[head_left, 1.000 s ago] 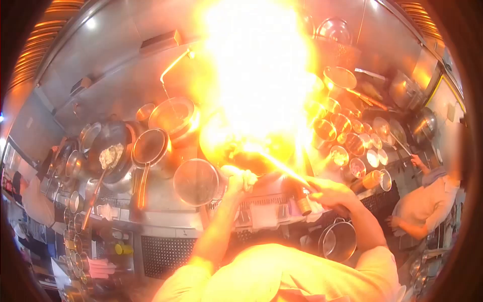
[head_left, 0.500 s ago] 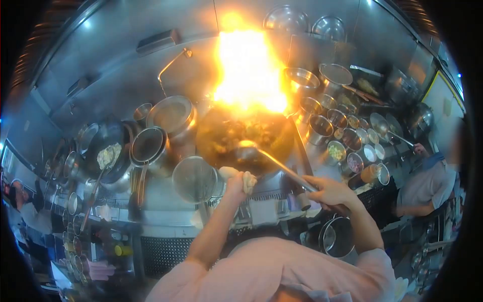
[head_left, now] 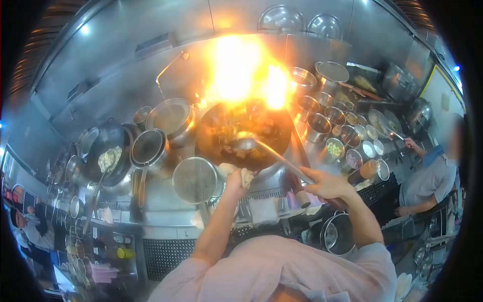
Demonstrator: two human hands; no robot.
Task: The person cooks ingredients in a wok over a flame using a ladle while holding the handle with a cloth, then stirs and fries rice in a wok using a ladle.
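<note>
A large dark wok (head_left: 211, 151) with pieces of food in it sits at the centre, and tall flames rise at its far side. My left hand (head_left: 234, 185) is closed on a pale folded cloth (head_left: 245, 177) at the wok's near left edge; the wok's handle, if there is one, is hidden. My right hand (head_left: 329, 184) is wrapped round the shaft of a long metal ladle (head_left: 275, 157). The ladle's bowl is inside the wok, among the food. A round mesh strainer (head_left: 194, 180) lies just left of my left hand.
Pots with strainers (head_left: 170, 117) stand left of the wok. Beyond them, another wok (head_left: 90, 151) holds pale food. Several metal containers (head_left: 319, 127) of ingredients line the right side. A co-worker (head_left: 427, 176) stands at far right, another person (head_left: 35, 229) at far left.
The flames have become lower and split into two bright patches. More of the wok's inside shows. The ladle and my right hand have shifted slightly left; the left hand has barely moved.
</note>
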